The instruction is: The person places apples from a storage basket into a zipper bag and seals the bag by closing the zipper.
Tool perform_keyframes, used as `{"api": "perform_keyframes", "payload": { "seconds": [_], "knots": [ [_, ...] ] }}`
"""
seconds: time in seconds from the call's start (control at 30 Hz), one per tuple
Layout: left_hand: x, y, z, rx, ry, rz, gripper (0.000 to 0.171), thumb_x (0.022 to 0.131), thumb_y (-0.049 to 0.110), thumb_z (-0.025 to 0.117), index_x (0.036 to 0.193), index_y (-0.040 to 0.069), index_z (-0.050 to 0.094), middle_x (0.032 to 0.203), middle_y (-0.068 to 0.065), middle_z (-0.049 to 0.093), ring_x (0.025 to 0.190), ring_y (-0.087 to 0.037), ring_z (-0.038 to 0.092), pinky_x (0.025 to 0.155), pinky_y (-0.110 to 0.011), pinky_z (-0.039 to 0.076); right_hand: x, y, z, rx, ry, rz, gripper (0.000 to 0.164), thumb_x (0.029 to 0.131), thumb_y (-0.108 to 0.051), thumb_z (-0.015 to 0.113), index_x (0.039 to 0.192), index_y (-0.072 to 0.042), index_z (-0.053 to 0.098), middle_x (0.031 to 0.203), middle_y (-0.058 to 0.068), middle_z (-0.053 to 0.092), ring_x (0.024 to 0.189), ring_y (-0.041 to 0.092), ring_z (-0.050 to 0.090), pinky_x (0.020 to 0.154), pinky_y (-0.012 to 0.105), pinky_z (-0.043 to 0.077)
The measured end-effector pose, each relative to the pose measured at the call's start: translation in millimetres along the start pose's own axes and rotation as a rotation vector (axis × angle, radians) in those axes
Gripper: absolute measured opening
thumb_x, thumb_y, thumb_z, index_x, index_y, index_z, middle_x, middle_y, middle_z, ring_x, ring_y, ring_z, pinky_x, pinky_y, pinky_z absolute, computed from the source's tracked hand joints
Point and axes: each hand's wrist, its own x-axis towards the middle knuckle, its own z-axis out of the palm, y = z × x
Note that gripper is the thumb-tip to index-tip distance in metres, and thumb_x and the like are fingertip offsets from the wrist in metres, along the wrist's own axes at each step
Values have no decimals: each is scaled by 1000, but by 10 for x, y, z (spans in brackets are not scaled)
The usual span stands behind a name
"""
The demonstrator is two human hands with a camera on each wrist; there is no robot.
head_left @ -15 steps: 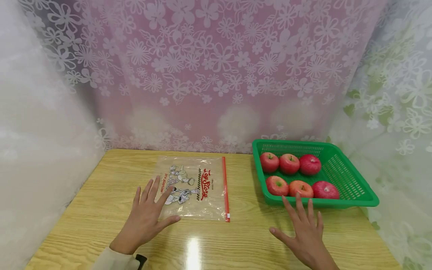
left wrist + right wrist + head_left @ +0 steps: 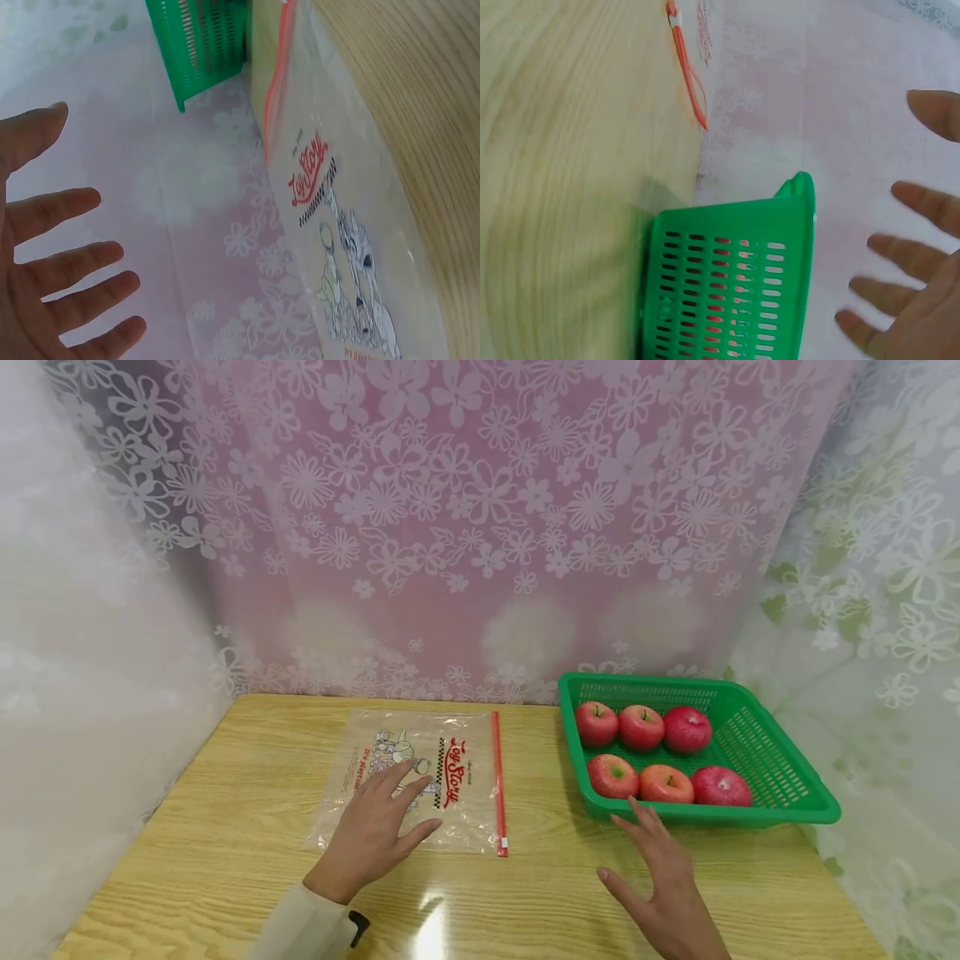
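Observation:
A clear plastic zip bag with a red slider strip and a printed cartoon lies flat on the table. Over its lower left part hovers my left hand, fingers spread and holding nothing; the left wrist view shows a gap between those fingers and the bag. My right hand is in the air just in front of a green plastic basket, its fingers apart and holding nothing. Inside the basket sit several red apples in two rows, toward its left side.
The wooden table runs back to a pink flowered curtain. White curtains stand along the left and right sides. A dark band shows at the left wrist below a pale sleeve.
My left hand has moved right, farther over the bag. The right hand has drawn slightly back and turned, its fingers closer together. Bag and basket have stayed in place.

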Motion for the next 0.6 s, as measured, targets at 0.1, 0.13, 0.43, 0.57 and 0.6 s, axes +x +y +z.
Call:
{"api": "perform_keyframes", "payload": {
  "seconds": [0.1,0.13,0.43,0.57,0.6],
  "knots": [
    [117,56,98,10,47,54,41,86,38,71,117,10,67,123,-11,62,111,-30,59,94,-48,48,-9,-15,36,1,19,-35,55,77,-9,80,128,-13,60,137,8,54,126,22,47,102,29,38],
    [160,74,135,17,61,74,37,87,36,71,113,10,68,117,-9,65,106,-27,61,91,-45,50,-14,-17,50,-3,21,-43,52,77,-9,80,125,-15,63,131,5,59,121,16,51,99,17,36],
    [506,182,536,-11,-50,76,18,92,30,66,100,14,69,95,-2,71,85,-18,68,62,-34,57,-39,50,208,57,-30,-137,37,78,-6,79,111,-19,69,110,-7,68,100,11,63,86,14,47],
    [646,200,712,8,-152,55,19,93,30,64,101,13,69,93,-2,71,78,-17,67,61,-33,56,-1,50,274,95,-40,-114,34,79,-8,78,111,-20,70,111,-6,68,102,11,63,85,22,51],
    [680,202,755,21,-176,59,19,93,29,65,101,12,69,92,-2,70,75,-16,67,61,-33,56,14,47,292,108,-44,-99,33,80,-9,78,111,-20,70,112,-6,68,103,11,63,85,23,51]
  ]
}}
